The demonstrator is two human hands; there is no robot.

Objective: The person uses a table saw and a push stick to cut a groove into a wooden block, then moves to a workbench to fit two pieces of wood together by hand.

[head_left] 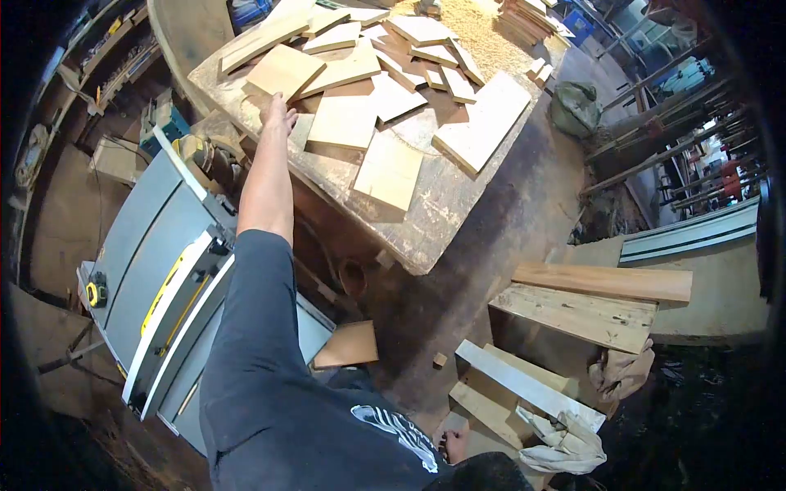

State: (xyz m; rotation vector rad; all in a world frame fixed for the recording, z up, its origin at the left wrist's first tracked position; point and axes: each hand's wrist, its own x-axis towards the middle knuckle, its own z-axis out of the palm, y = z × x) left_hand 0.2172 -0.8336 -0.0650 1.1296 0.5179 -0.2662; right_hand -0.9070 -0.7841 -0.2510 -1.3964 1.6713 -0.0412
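My left hand (278, 117) reaches out over the near-left side of the worktable (426, 225). Its fingers are apart, with the fingertips right at the near edge of a square wooden board (285, 72). Several other pale cut boards lie loosely around it, among them a flat piece (344, 121) to the right and another (389, 170) nearer the table corner. Low in the view, beside my dark shirt, my right hand (453, 446) shows only in part. Its fingers look curled, and I cannot tell what is in them.
A grey table saw (155, 229) stands left, with a yellow tape measure (97, 290) on it. Sawdust (483, 37) is heaped at the table's back. Planks (585, 307) and a crumpled cloth (565, 446) lie lower right. A wooden offcut (347, 344) is below the table.
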